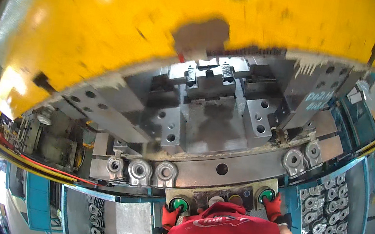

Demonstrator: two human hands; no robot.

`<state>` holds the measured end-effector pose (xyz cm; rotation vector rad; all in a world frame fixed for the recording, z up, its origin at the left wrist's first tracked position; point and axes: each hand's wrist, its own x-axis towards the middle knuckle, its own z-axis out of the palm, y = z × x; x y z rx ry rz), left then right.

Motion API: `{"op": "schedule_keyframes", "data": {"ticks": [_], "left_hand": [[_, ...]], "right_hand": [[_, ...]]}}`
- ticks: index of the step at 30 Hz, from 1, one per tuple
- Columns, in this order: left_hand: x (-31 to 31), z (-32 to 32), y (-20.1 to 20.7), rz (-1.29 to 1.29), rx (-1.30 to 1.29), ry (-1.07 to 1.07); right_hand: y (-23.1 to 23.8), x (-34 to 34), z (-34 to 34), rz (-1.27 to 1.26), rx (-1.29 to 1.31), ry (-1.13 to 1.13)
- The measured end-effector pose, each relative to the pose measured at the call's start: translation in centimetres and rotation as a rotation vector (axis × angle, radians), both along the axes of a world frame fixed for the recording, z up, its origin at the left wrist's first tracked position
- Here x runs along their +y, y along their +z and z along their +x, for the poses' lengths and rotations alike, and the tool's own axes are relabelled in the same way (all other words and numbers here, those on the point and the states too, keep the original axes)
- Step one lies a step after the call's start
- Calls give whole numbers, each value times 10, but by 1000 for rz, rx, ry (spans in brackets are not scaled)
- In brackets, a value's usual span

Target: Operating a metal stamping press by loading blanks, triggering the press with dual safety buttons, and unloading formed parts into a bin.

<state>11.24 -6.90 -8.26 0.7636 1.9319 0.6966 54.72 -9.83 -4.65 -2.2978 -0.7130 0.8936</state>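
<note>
My left hand [169, 218], in a red glove, rests at the green push button [179, 204] on the left of a control panel [198, 195]. A digit lies on the button and the fingers that show are apart. At the panel's right end, my right hand [273, 208], also red-gloved, touches a second green push button [267, 194] with its digits spread. Neither hand holds anything. Beyond the panel lies the press die [215, 123], a steel block assembly with dark bores. Small metal parts inside it are hard to make out.
The yellow press body [128, 24] overhangs the die. Ring-shaped metal parts [139, 171] stand on the ledge at left, and two more [293, 162] at right. Blue-framed bins with similar parts [325, 206] flank me. A red apron [224, 233] covers my front.
</note>
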Motion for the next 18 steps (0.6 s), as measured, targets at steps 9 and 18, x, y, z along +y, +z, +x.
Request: {"op": "schedule_keyframes", "data": {"ticks": [9,18], "left_hand": [[0,-1,-5,38,178,-99],[-1,0,4,72,148,-101]], "right_hand": [[-11,-5,3,36,-24,-17],[-17,-7,9,-25,-48,43]]}}
